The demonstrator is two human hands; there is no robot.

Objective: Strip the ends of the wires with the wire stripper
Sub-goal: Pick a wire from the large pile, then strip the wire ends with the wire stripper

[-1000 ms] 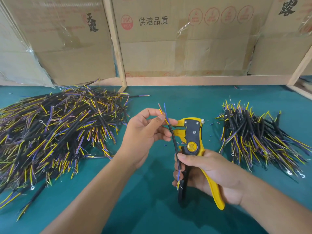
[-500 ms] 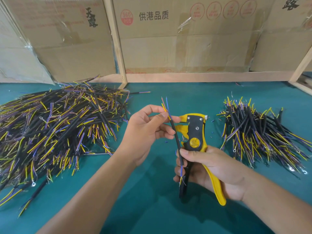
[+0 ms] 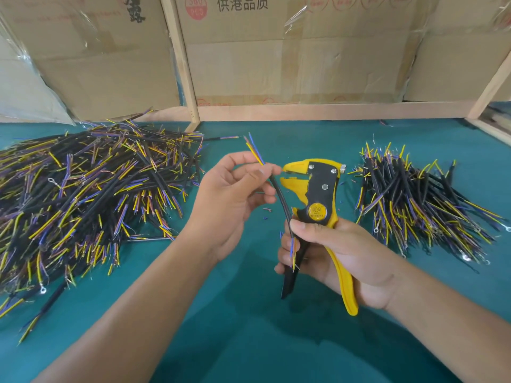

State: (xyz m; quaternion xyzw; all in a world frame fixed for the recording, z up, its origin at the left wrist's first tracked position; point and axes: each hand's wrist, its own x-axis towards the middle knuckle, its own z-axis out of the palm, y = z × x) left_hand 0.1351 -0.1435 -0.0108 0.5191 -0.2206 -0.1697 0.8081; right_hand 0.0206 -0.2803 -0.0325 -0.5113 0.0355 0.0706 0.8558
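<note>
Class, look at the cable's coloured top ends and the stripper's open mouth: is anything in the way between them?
Nothing visible blocks it. The left hand pinches the black sheathed cable, its yellow and blue wire ends above the fingers, beside the yellow-and-black wire stripper held in the right hand; only air lies between.

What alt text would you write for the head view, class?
A left hand pinches a black cable beside the open head of a yellow wire stripper gripped by the right hand, between two wire piles on a green table.
</note>
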